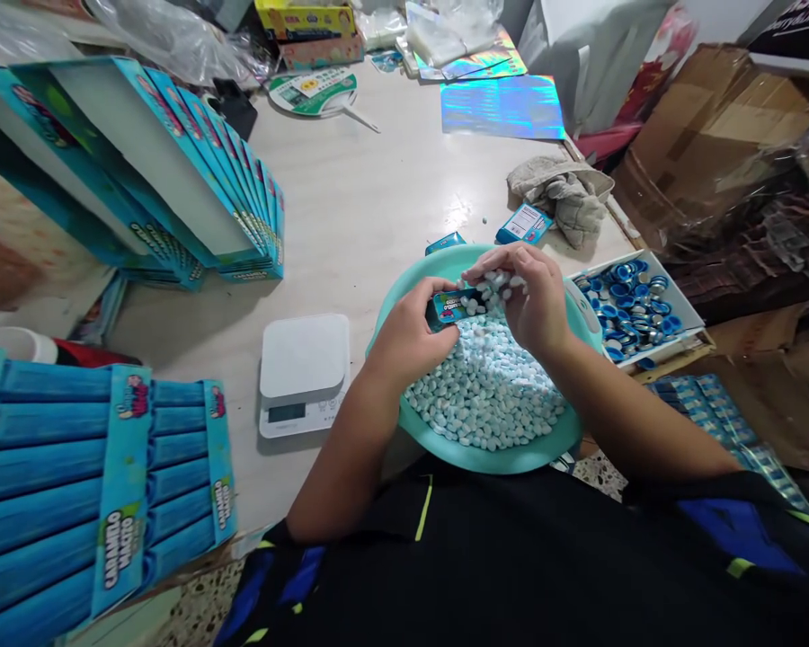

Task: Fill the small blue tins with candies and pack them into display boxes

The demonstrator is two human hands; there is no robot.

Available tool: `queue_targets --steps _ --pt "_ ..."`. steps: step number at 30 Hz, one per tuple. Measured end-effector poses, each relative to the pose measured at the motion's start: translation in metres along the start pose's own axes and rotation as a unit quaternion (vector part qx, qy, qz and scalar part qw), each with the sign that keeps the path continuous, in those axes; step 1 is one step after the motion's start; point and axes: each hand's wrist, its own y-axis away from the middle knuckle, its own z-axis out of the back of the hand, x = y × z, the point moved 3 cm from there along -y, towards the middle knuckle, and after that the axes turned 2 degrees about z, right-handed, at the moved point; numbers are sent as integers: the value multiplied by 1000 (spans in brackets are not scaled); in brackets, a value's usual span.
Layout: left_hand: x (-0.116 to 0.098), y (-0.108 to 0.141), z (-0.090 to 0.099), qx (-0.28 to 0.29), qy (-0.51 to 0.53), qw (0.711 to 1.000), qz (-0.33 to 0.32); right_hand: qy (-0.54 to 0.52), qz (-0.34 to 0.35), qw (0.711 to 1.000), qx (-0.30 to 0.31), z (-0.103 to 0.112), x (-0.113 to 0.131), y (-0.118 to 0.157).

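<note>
Nearest is the person's dark shirt (512,557), with the turquoise basin (492,460) just in front of it, below both hands. Pale blue and white pellets (492,386) fill much of the basin, heaped under the hands. The left hand (411,332) is closed around a small blue container (453,307), held tilted above the pellets with its open end towards the right hand (529,301). Some pellets show at that opening. The right hand is curled, gripping a cluster of pellets between fingers and palm, close beside the container.

To the left of the left hand, apart from it, a white scale (306,359) lies on the worktop (377,180). Farther left and nearer the body are packs of blue tubes (40,476) in printed card sleeves. To the right of the right hand, just beside the basin, a white tray (678,289) holds loose blue-and-silver caps (624,301).

Just beyond the hands, one blue packet (445,243) lies near the basin's far rim, and a labelled packet (524,225) lies beyond the right hand, near a crumpled grey cloth (570,202). Beyond the left hand and well to its left, blue printed display boxes (249,207) stand in a row. Farthest from the hands are a green-and-white hand fan (314,93), an iridescent sheet (502,106) and a yellow box (306,22).
</note>
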Motion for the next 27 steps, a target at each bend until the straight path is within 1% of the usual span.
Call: queue_targets --steps 4,6,7,8,9,11,12,13,15,18,20,23,25,27 --pt "-3 1 0 4 -4 1000 20 -5 10 1000 7 8 -3 -11" --pt "-4 2 1 -2 -3 999 34 43 18 999 4 15 -12 -22" --pt "-3 2 1 -11 0 999 38 89 15 996 12 18 -20 -28" --pt "-3 2 1 -23 5 999 40 148 2 988 34 19 -29 -32" --pt "-2 2 2 -37 11 998 40 213 -18 975 66 19 -38 -35" --pt "0 1 3 -65 29 997 32 328 -61 933 135 15 -55 -35" --pt "1 1 3 -79 40 996 28 362 -76 915 162 12 -60 -32" --pt "2 0 4 -94 53 994 25 377 -83 904 182 9 -62 -27" --pt "4 -1 6 -131 78 988 20 368 -79 900 221 2 -60 -18" --pt "5 -3 8 -171 97 980 11 312 -55 903 291 -9 -48 -4" --pt "6 -4 7 -164 91 982 6 286 -29 904 316 -16 -41 2" --pt "8 -6 4 -135 73 988 2 271 -2 908 320 -25 -36 6" --pt "10 -6 3 -120 63 991 -1 238 -9 918 318 -29 -37 7" --pt "10 -7 2 -105 51 993 1 175 -17 930 321 -33 -41 7"
